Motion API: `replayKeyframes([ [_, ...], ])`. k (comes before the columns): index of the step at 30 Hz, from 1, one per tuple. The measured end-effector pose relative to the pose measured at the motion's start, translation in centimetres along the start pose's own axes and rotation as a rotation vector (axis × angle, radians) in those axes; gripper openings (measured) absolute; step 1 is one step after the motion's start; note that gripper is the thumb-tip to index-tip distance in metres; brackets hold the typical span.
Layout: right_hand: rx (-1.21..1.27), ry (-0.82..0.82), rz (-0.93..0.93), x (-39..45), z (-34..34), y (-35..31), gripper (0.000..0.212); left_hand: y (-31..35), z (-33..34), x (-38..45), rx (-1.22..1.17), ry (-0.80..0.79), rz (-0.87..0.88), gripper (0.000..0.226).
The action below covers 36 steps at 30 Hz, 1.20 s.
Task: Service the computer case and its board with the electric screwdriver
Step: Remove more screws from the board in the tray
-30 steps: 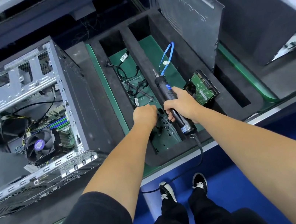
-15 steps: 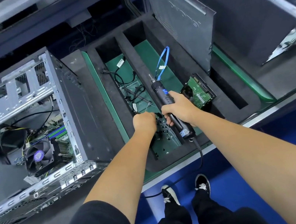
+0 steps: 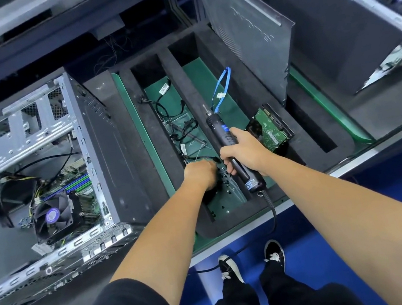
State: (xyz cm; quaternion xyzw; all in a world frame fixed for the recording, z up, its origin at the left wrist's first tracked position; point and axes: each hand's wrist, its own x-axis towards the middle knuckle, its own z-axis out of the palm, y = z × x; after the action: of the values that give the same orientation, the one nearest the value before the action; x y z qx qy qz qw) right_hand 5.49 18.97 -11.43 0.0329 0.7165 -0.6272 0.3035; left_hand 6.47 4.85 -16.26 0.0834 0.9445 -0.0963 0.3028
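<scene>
On the left of the counter [image 3: 387,120] the computer case [image 3: 48,176] lies open, its board [image 3: 78,182] and cooling fan [image 3: 52,216] showing inside. Next to it sits a black foam tray [image 3: 211,55] with green-floored slots. The left hand [image 3: 199,175] is down in the near end of one slot with its fingers curled, among small loose screws [image 3: 228,190]; I cannot tell whether its grip has one. It looks like the screw-fetching step, so the next move would call for carrying a screw over to the case and seating it under the bit. The right hand [image 3: 243,154] has its grip wrapped around the electric screwdriver [image 3: 230,147], held over the tray with the bit pointing away, well apart from the case. A blue label on its barrel and a sticker near its cord are too blurred to read. Further right, a hard drive [image 3: 271,129] leans in the foam, and a grey side panel [image 3: 244,32] stands upright with faint scrawl I cannot make out.
</scene>
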Motion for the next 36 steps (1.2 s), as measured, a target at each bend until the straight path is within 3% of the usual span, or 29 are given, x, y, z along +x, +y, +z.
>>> replayKeyframes([
  [7, 0.010, 0.003, 0.004, 0.1, 0.0, 0.1, 0.032, -0.6, -1.1, 0.1, -0.223, 0.072, -0.052, 0.021],
  [19, 0.016, -0.013, -0.005, 0.0, 0.0, 0.0, 0.027, 0.3, -0.6, -1.7, -0.196, 0.104, 0.115, 0.028],
  [24, 0.007, -0.002, 0.002, 0.1, 0.1, 0.0, 0.031, 1.8, 0.3, -1.4, -0.274, 0.058, 0.039, 0.030],
  [28, 0.002, 0.001, -0.002, 0.1, 0.0, 0.1, 0.034, 2.7, 0.8, -1.4, -0.394, 0.108, -0.017, 0.029],
  [36, 0.002, 0.012, -0.007, 0.3, 0.1, 0.5, 0.034, 3.0, 1.4, -1.8, -0.299, 0.091, 0.054, 0.035],
])
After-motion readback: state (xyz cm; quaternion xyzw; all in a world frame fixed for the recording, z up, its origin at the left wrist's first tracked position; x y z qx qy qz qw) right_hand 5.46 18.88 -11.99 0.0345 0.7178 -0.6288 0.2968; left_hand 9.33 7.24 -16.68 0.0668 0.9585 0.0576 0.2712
